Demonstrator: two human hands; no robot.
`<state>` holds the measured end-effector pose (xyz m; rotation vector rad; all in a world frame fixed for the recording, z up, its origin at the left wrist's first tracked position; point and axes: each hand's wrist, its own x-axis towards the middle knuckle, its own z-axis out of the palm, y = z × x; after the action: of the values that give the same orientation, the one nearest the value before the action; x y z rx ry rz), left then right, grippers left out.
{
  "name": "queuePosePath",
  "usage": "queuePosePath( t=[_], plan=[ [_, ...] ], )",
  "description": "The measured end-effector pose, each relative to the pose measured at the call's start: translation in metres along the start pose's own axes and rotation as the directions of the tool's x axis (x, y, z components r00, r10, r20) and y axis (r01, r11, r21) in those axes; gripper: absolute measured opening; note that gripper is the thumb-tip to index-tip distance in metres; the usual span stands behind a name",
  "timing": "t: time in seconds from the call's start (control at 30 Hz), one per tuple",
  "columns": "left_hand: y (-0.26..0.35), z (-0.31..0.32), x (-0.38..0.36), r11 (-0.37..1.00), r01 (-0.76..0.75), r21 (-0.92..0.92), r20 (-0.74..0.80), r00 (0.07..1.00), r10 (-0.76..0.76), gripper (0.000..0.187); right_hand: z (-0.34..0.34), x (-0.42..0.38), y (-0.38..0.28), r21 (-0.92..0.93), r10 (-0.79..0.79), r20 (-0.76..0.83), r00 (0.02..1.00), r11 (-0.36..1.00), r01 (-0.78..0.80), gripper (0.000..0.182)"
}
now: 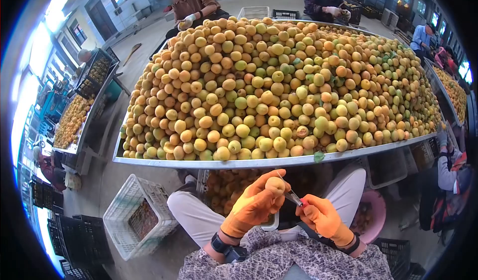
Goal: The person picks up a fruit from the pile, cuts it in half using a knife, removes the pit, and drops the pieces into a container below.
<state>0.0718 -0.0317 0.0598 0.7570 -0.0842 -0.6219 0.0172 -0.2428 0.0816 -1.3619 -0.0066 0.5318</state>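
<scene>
My left hand [247,206], in an orange glove, is closed around a pale orange apricot [275,185] held up between fingers and thumb. In my right hand [326,219], gloved the same way, is a small red-handled knife [295,198]. Its metal blade slants up to the left, right at the apricot's side. Both hands are over my lap, just below the near rim of a metal-edged table [239,164]. A large heap of apricots [269,96], yellow to orange with some greenish ones, covers that table.
Under the table edge sits a crate of apricot pieces [226,188]. A white plastic crate [134,215] stands at my left, a pink basin [373,213] at my right. Black crates [82,240] are stacked lower left. Across the table, people [196,3] in gloves sit working.
</scene>
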Motion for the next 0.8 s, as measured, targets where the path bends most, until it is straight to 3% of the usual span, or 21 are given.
queuePosePath(
  t=[0.1,0.43,0.6,0.73,0.8],
  plan=[
    [-0.002,-0.005,-0.003,0.999,-0.026,-0.047,0.042,0.999,0.028,0.068,-0.002,0.001,-0.001,-0.018,-0.019,0.077,0.997,1.0,0.021,0.038],
    [-0.001,0.006,-0.012,0.999,0.028,-0.04,0.01,1.0,-0.027,0.071,0.009,0.004,0.001,0.003,0.045,0.126,0.991,0.999,-0.046,0.043],
    [-0.003,0.011,-0.018,0.998,0.068,0.011,0.004,0.998,-0.068,0.068,0.009,0.001,0.019,-0.138,-0.134,0.089,0.987,0.98,0.145,0.05],
    [-0.002,0.004,-0.019,0.998,0.038,0.043,0.047,0.998,-0.04,0.069,0.002,0.002,0.026,-0.209,-0.153,0.102,0.983,0.963,0.172,0.052],
    [0.005,-0.005,-0.019,0.975,0.019,0.221,0.145,0.988,-0.053,0.071,-0.002,0.003,0.018,-0.247,-0.155,0.171,0.973,0.949,0.194,0.053]
  ],
)
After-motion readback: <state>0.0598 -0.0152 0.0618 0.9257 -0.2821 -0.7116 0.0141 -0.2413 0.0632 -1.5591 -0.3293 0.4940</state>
